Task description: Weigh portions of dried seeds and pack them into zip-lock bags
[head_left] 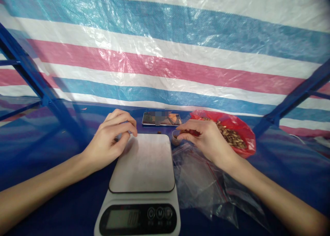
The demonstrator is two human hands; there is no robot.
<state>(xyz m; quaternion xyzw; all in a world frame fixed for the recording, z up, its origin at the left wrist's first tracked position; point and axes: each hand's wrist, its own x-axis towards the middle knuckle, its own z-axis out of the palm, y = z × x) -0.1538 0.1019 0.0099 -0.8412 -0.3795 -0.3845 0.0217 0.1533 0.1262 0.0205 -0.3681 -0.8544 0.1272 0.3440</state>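
A white kitchen scale (142,162) with a grey platform and a dark display stands in front of me on the blue table. My left hand (111,139) rests at the platform's far left corner, fingers curled and pinched on something I cannot make out. My right hand (206,137) is just right of the scale, fingers pinched around a small round cup (175,137) beside the platform. Behind that hand lies an open red plastic bag (244,132) filled with brown seeds (232,137).
Clear zip bags (206,184) lie crumpled right of the scale under my right forearm. A phone (161,119) lies flat behind the scale. A striped tarp (165,57) hangs at the back, with blue metal frame bars (33,81) at left and right.
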